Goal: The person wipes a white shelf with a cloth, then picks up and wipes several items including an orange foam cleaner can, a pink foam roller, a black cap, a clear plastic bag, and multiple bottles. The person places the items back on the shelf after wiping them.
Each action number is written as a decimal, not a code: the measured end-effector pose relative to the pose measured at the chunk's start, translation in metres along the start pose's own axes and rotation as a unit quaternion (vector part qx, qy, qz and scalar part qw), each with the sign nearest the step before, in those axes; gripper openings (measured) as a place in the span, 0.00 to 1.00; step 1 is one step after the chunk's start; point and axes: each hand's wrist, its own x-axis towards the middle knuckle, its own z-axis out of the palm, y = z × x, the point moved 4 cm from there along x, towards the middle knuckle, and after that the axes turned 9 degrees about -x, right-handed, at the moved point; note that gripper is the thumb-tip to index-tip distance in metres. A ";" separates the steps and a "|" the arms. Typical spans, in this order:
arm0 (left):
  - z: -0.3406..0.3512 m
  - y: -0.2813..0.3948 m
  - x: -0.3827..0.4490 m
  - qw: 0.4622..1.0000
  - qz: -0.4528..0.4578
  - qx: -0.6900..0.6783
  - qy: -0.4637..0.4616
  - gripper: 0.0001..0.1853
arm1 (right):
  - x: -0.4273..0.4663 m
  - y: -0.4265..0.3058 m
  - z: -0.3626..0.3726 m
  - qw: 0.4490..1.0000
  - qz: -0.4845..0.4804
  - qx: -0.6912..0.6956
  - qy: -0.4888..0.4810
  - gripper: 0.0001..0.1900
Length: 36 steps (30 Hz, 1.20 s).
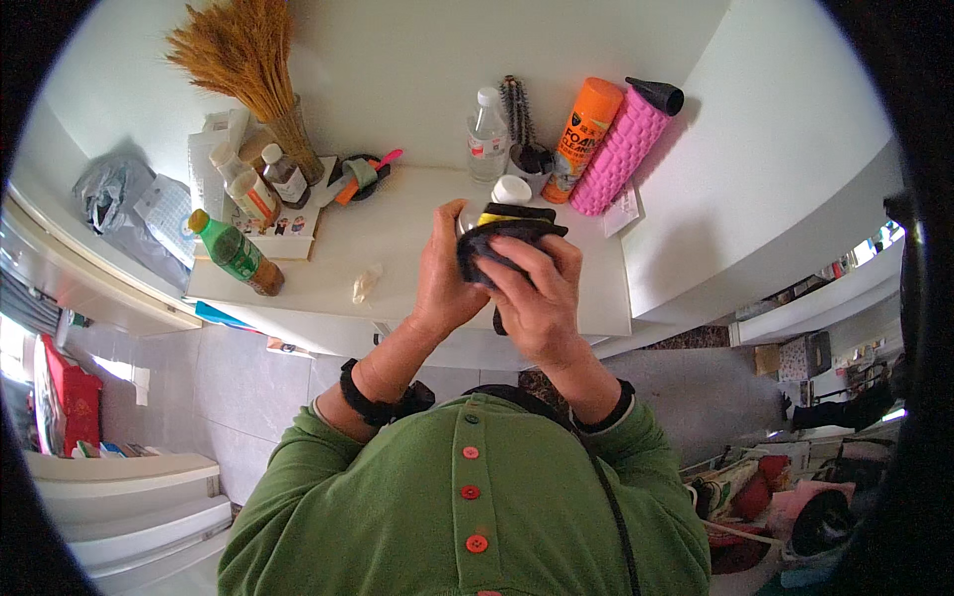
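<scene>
In front of me, over the white tabletop, both hands hold a rounded item with a white cap, perhaps a bottle or jar. My left hand grips its left side, thumb up along it. A dark cloth lies against the item under the spread fingers of my right hand. A black and yellow piece shows just beneath the cap; I cannot tell whether it belongs to the cloth. A crumpled pale scrap lies on the tabletop to the left of my hands.
A clear bottle, a round hairbrush, an orange foam cleaner can and a pink foam roller stand behind. Leftward are a green-labelled drink bottle, small bottles, a vase of dried wheat and a plastic bag.
</scene>
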 end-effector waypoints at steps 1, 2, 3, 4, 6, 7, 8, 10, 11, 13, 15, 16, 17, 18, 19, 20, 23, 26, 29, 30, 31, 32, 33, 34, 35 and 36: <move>-0.002 0.003 0.002 1.000 -0.003 -0.004 -0.008 0.40 | -0.002 0.002 -0.001 1.000 0.009 0.018 0.012 0.19; -0.002 0.006 0.004 1.000 -0.007 -0.008 -0.016 0.41 | -0.003 0.003 -0.002 0.999 0.017 0.035 0.024 0.18; -0.003 0.008 0.005 1.000 -0.010 -0.012 -0.024 0.42 | -0.005 0.005 -0.004 0.998 0.025 0.053 0.036 0.17; -0.005 0.015 0.008 0.999 0.030 -0.009 -0.036 0.43 | -0.002 0.009 -0.007 0.996 0.034 0.075 0.033 0.13; -0.004 0.015 0.011 0.989 -0.041 -0.123 -0.067 0.43 | -0.003 0.017 -0.008 0.990 0.045 0.119 0.054 0.13; -0.004 0.016 0.013 0.977 -0.075 -0.180 -0.083 0.43 | -0.004 0.020 -0.007 0.987 0.049 0.140 0.065 0.13; -0.004 0.017 0.013 0.964 -0.109 -0.221 -0.099 0.43 | -0.004 0.022 -0.007 0.985 0.052 0.150 0.066 0.12; -0.004 0.016 0.009 0.949 -0.113 -0.274 -0.107 0.43 | -0.010 0.026 -0.005 0.963 0.122 0.221 0.099 0.11; -0.005 0.017 0.007 0.941 -0.114 -0.299 -0.111 0.42 | -0.013 0.029 -0.002 0.947 0.157 0.256 0.115 0.11; -0.004 0.028 0.004 0.958 -0.065 -0.249 -0.126 0.42 | -0.017 0.038 0.011 0.917 0.263 0.281 0.106 0.10; 0.003 0.040 0.003 0.971 0.020 -0.186 -0.147 0.41 | -0.039 0.051 0.039 0.840 0.394 0.372 -0.003 0.13; 0.004 0.040 0.004 0.977 0.025 -0.151 -0.147 0.40 | -0.049 0.051 0.048 0.815 0.407 0.411 -0.028 0.14; 0.004 0.038 0.005 0.976 -0.008 -0.179 -0.126 0.40 | -0.056 0.049 0.049 0.809 0.418 0.410 -0.040 0.14; 0.002 0.035 0.005 0.973 -0.042 -0.204 -0.102 0.39 | -0.060 0.046 0.050 0.802 0.428 0.413 -0.052 0.14; 0.001 0.032 0.005 0.968 -0.074 -0.229 -0.077 0.39 | -0.063 0.044 0.052 0.795 0.437 0.416 -0.065 0.14; 0.001 0.026 0.006 0.968 -0.082 -0.226 -0.065 0.39 | -0.066 0.045 0.055 0.798 0.442 0.396 -0.105 0.14; 0.002 -0.004 0.020 0.972 -0.090 -0.214 -0.018 0.37 | -0.083 0.062 0.056 0.801 0.455 0.340 -0.192 0.14; -0.002 -0.033 0.045 0.966 -0.085 -0.236 0.067 0.36 | -0.098 0.085 0.048 0.838 0.444 0.265 -0.174 0.11; -0.020 -0.099 0.081 0.982 -0.059 -0.118 0.136 0.38 | -0.106 0.106 0.039 0.934 0.326 0.111 -0.091 0.11; -0.026 -0.105 0.090 0.980 -0.076 -0.110 0.148 0.38 | -0.115 0.113 0.042 0.929 0.341 0.105 -0.100 0.11; -0.029 -0.109 0.100 0.978 -0.092 -0.104 0.157 0.38 | -0.127 0.119 0.045 0.935 0.328 0.057 -0.119 0.11; -0.030 -0.113 0.110 0.975 -0.108 -0.098 0.165 0.39 | -0.142 0.125 0.051 0.939 0.315 0.008 -0.137 0.11; -0.031 -0.120 0.119 0.975 -0.125 -0.072 0.170 0.39 | -0.153 0.127 0.055 0.940 0.301 -0.038 -0.155 0.11; -0.035 -0.131 0.125 0.973 -0.141 -0.044 0.179 0.40 | -0.156 0.120 0.061 0.940 0.291 -0.047 -0.172 0.10; -0.038 -0.145 0.132 0.970 -0.157 -0.016 0.187 0.40 | -0.156 0.115 0.063 0.950 0.262 -0.051 -0.163 0.09; -0.042 -0.176 0.138 0.972 -0.127 -0.054 0.191 0.41 | -0.152 0.108 0.066 0.960 0.229 -0.053 -0.154 0.09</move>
